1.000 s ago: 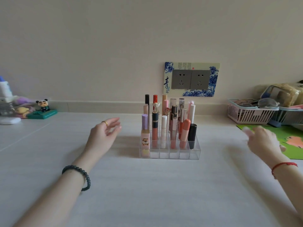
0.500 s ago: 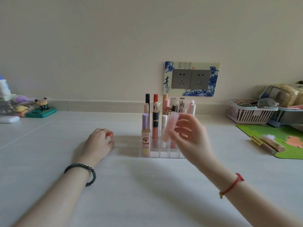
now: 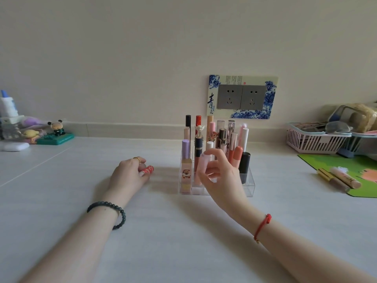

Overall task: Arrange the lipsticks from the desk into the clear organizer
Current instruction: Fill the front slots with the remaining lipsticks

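1. One clear organizer stands on the white desk, near the wall; well over a dozen lipsticks and gloss tubes stand upright in it, overlapping too much for an exact count
2. Two more tubes lie side by side on the green mat at the right, well apart from the organizer: a gold tube and a peach tube
3. Two further lipsticks are in the person's hands, one in each
4. The right hand is raised just in front of the organizer's front row, wrist bent and palm turned left; thumb and fingers pinch a pale pink lipstick held nearly upright, its lower end hidden behind the hand, so whether it sits in a compartment cannot be told
5. The left hand rests on the desk to the left of the organizer, apart from it, fingers curled round a red patterned lipstick whose end pokes out towards the organizer
6. One black bead bracelet circles the left wrist, one red string the right, and one ring sits on a left finger
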The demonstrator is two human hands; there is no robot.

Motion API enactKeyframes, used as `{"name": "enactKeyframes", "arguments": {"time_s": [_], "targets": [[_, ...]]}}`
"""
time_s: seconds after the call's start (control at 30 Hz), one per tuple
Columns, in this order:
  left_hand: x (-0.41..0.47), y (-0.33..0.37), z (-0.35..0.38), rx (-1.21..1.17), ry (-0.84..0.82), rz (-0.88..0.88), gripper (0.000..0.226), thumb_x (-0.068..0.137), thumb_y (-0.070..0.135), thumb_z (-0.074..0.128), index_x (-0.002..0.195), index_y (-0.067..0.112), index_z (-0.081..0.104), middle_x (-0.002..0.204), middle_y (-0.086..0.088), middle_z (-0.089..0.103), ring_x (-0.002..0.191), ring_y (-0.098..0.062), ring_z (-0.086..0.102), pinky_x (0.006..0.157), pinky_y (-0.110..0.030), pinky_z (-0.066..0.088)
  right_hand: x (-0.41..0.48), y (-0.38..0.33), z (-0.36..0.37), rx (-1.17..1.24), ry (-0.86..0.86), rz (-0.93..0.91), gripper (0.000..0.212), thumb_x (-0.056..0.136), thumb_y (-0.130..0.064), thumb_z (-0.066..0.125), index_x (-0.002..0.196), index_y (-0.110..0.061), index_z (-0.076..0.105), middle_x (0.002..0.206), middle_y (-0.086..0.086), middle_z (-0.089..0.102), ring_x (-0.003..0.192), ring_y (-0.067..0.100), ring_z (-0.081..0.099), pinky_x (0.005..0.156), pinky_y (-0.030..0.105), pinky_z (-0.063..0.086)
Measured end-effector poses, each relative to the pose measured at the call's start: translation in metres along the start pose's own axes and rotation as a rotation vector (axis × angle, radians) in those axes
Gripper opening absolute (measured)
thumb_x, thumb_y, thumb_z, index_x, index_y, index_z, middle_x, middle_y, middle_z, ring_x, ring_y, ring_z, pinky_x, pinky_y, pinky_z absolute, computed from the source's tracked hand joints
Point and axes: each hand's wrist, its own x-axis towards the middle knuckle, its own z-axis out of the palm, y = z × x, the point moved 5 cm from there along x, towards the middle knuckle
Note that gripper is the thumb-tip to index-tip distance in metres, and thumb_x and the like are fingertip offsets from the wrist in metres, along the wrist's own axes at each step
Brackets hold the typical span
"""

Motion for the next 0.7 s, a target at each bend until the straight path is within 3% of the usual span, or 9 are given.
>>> {"name": "enactKeyframes", "arguments": {"time_s": [0.17, 0.33, 0.53, 0.7], "targets": [[-0.0028, 0.0049, 0.0019, 0.006, -0.038, 0.034, 0.035, 0.082, 0.027, 0.062, 0.111, 0.007, 0.062, 0.105, -0.005, 0.070, 0.102, -0.024, 0.062, 0.087, -0.030, 0.047, -0.0023, 0.0022, 0.0039, -0.060, 0.002, -0.024, 0.020, 0.087, -0.019, 0.054, 0.096, -0.034, 0.045, 0.068, -0.015, 0.056, 0.065, -0.004, 0.055, 0.063, 0.002, 0.043], [-0.0063, 0.0022, 0.0002, -0.053, -0.044, 0.030, 0.029, 0.082, 0.037, 0.061, 0.096, 0.012, 0.069, 0.096, -0.008, 0.072, 0.096, -0.025, 0.064, 0.084, -0.035, 0.051, -0.0030, 0.0053, 0.0079, -0.106, -0.006, -0.025, 0.012, 0.089, -0.025, 0.053, 0.101, -0.023, 0.052, 0.070, -0.020, 0.051, 0.070, -0.007, 0.052, 0.061, -0.002, 0.039], [-0.0049, 0.0021, 0.0022, -0.191, -0.065, 0.019, 0.027, 0.084, 0.034, 0.060, 0.101, 0.015, 0.069, 0.101, -0.006, 0.071, 0.098, -0.021, 0.063, 0.090, -0.033, 0.048, -0.0018, 0.0044, 0.0092, -0.197, 0.001, -0.072, 0.014, 0.089, -0.024, 0.053, 0.103, -0.025, 0.052, 0.074, -0.021, 0.048, 0.074, -0.007, 0.048, 0.060, 0.004, 0.038], [-0.0054, 0.0099, -0.0045, -0.392, 0.021, 0.024, 0.022, 0.084, 0.033, 0.061, 0.097, 0.017, 0.068, 0.088, -0.002, 0.070, 0.080, -0.012, 0.061, 0.067, -0.021, 0.040, -0.0026, 0.0022, 0.0097, -0.239, -0.005, -0.112, 0.022, 0.087, -0.021, 0.054, 0.110, -0.019, 0.053, 0.085, -0.015, 0.048, 0.075, -0.004, 0.044, 0.063, 0.004, 0.033]]}}
